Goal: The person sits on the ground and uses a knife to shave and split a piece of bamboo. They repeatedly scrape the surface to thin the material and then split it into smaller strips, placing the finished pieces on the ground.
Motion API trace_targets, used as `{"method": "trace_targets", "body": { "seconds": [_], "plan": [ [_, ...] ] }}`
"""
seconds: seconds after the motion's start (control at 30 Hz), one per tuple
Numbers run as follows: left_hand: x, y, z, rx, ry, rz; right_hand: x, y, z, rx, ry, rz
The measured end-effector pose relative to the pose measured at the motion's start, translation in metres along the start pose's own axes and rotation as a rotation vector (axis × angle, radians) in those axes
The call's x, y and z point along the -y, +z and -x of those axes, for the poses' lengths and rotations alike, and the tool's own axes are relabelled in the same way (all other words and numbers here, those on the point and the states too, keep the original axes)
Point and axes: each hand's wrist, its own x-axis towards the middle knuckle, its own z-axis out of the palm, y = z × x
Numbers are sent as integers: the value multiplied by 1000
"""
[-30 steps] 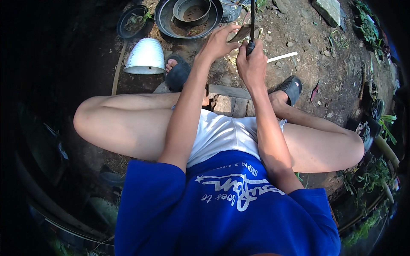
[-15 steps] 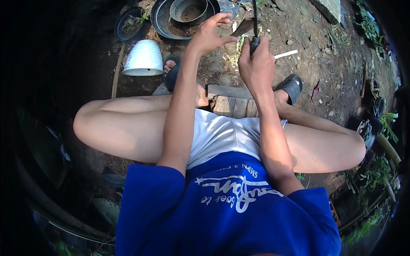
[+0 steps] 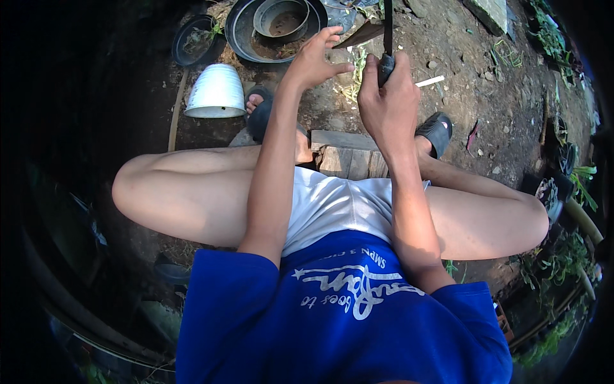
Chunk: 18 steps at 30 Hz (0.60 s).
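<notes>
My right hand (image 3: pixel 390 105) is closed round the dark handle (image 3: pixel 385 69) of a knife. Its narrow dark blade (image 3: pixel 388 29) points away from me and runs out past the top edge. Left of the blade is a flat, pointed dark brown piece (image 3: pixel 361 35); whether it touches the blade I cannot tell. My left hand (image 3: pixel 313 64) is held up beside that piece, thumb and fingers apart, the piece's tip near the gap between them. I see no grip on it.
Nested black basins (image 3: pixel 236 41) and a small black pot (image 3: pixel 195 41) stand at the far left. Nearer is an upturned white pot (image 3: pixel 215 93). A wooden block (image 3: pixel 345 160) lies between my sandalled feet. Pale plant scraps (image 3: pixel 352 83) and a white stalk (image 3: pixel 430 81) lie on the soil.
The brown piece has shifted a little left and away from my left thumb. My right hand with the knife has moved slightly right, and my left hand slightly nearer me.
</notes>
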Motion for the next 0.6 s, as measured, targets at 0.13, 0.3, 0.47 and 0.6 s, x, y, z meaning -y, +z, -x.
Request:
{"method": "trace_targets", "body": {
  "seconds": [0.13, 0.3, 0.47, 0.6],
  "plan": [
    [-2, -12, -2, 37, -52, -77, -28, 31, -12, 66, 86, 62],
    [-15, -18, 1, 45, 5, -74, -28, 24, -6, 78, 26, 102],
    [-13, -29, 3, -60, 135, -81, 8, -22, 0, -74, -34, 31],
    [-4, -37, 6, -47, -36, -173, -4, -2, -8, 52, 108, 85]
  ]
}}
